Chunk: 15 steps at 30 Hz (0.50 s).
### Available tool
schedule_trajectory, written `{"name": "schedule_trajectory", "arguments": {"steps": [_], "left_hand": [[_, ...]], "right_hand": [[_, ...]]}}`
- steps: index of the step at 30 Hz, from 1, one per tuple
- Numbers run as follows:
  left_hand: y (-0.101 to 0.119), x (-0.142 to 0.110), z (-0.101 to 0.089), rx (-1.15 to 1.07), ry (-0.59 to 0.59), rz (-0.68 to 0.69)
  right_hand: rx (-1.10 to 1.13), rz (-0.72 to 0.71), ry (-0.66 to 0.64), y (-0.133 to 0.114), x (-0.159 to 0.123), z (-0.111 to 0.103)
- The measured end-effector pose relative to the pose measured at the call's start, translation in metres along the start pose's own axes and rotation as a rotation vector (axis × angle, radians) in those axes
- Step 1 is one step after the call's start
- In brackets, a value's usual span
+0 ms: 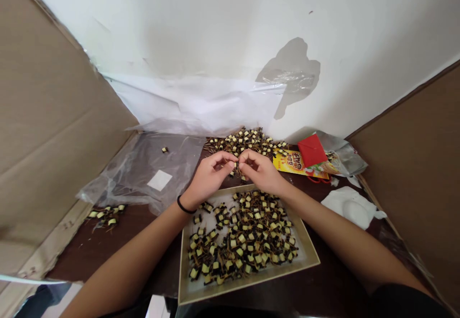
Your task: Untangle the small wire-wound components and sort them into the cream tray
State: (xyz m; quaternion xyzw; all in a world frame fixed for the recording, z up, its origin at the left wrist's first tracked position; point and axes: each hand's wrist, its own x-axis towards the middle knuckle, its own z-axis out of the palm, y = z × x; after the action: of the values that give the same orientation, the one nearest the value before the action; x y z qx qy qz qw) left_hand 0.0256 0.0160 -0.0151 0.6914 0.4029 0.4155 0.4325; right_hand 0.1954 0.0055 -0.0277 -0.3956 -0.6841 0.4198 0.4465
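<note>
My left hand (214, 173) and my right hand (259, 169) meet above the far edge of a shallow box (247, 288). Thumb and fingers of both are pinched on one small coil (235, 164) with yellow tape and thin copper-coloured leads, mostly hidden by the fingertips. Many similar coils, black with yellow wrapping, fill the box in a loose layer. Just behind my hands lies a heap of the same coils (247, 138) against the white wall. A black band circles my left wrist.
On the left are a clear plastic sheet (136, 157) with a white square (159, 180) and a lone coil (165, 150), and a small coil cluster (107, 215). At right lie a yellow packet (287, 162), a red envelope (312, 150) and white crumpled material (348, 205). Cardboard walls (53, 93) flank the table.
</note>
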Motion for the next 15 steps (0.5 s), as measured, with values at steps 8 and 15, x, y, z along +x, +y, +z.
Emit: {"name": "schedule_trajectory", "arguments": {"steps": [8, 15], "left_hand": [[0.0022, 0.0002, 0.0008, -0.088, -0.036, -0.049], [0.0015, 0.0012, 0.0009, -0.107, -0.052, -0.054]], "right_hand": [[-0.082, -0.039, -0.032, 0.0016, -0.001, 0.0019], [-0.463, -0.325, 0.046, 0.0043, -0.0016, 0.0036]]}}
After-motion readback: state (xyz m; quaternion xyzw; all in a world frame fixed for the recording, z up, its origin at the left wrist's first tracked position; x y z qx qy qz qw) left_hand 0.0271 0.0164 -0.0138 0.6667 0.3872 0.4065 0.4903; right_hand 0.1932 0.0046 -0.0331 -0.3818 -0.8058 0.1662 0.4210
